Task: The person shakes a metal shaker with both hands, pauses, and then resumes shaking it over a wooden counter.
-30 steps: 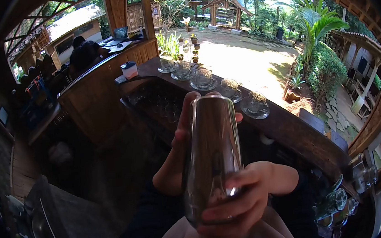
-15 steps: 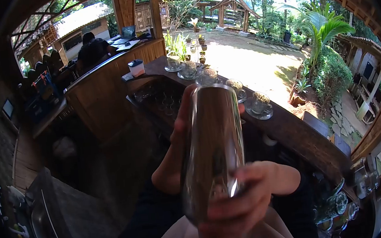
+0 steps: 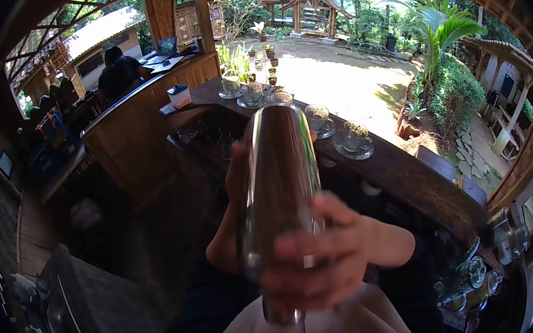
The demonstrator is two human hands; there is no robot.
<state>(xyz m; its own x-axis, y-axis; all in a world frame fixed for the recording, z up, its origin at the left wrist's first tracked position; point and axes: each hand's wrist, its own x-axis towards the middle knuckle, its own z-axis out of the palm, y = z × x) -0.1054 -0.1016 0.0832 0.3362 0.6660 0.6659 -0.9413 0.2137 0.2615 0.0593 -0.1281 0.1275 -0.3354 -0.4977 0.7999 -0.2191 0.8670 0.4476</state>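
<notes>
shaker (image 3: 282,171) mid-view; right hand (image 3: 320,257) clamped on its lower part at 5 o'clock, left hand (image 3: 237,163) wrapped behind its top, mostly hidden. grip both ends tight, clear of cups (image 3: 356,133) on desk (image 3: 420,193), 12 to 2 o'clock.

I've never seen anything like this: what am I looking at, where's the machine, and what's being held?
There's no machine doing the work here, just a person's two bare hands. The view comes from a camera worn on that person's head, looking forward and down. The right hand is wrapped around the front of a shiny metal shaker. The left hand grips it from behind, so much of that hand is hidden. Beyond, on the dark wooden counter, stand a row of glass cups on saucers and a small lidded container.
</notes>
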